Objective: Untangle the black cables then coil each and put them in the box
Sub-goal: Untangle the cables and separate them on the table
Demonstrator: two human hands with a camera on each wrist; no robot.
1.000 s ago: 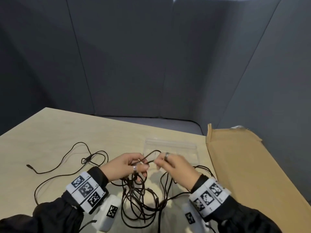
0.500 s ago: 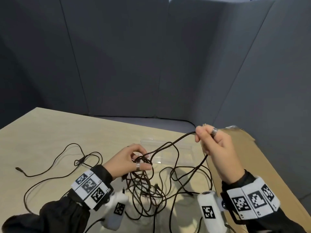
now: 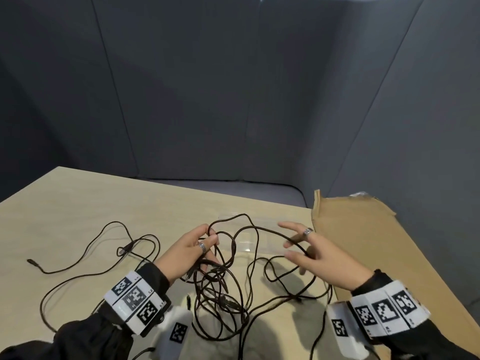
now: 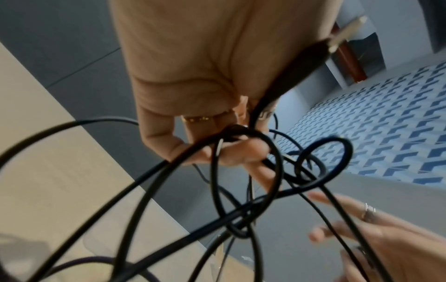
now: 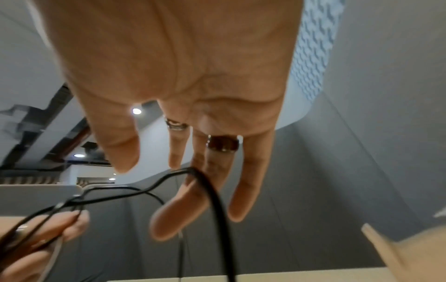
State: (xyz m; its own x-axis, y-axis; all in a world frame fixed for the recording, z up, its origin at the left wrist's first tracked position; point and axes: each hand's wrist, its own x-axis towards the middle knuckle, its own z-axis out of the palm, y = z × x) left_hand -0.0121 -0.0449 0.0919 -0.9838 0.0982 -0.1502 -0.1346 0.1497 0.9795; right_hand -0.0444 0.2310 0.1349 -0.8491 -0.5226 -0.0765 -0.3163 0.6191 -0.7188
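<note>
A tangle of black cables [image 3: 220, 294] lies on the wooden table [image 3: 78, 203] between my hands. My left hand [image 3: 211, 236] grips several loops at the top of the tangle, fingers curled round them [image 4: 224, 152]. My right hand [image 3: 293, 242] is to the right, fingers spread and straight. One cable strand [image 5: 212, 190] hangs across its middle fingers without being pinched. A clear plastic box [image 3: 249, 239] sits just behind the hands, partly hidden by cable loops. Another black cable [image 3: 104, 255] lies loose on the table to the left.
A flattened cardboard sheet [image 3: 363, 242] covers the table's right side, close to my right wrist. Grey padded walls [image 3: 233, 100] enclose the back and sides. The far left of the table is bare wood.
My right hand has come down from its raised position at the right and let go its pinch; its fingers are now spread with the strand lying over them. The left hand keeps its hold.
</note>
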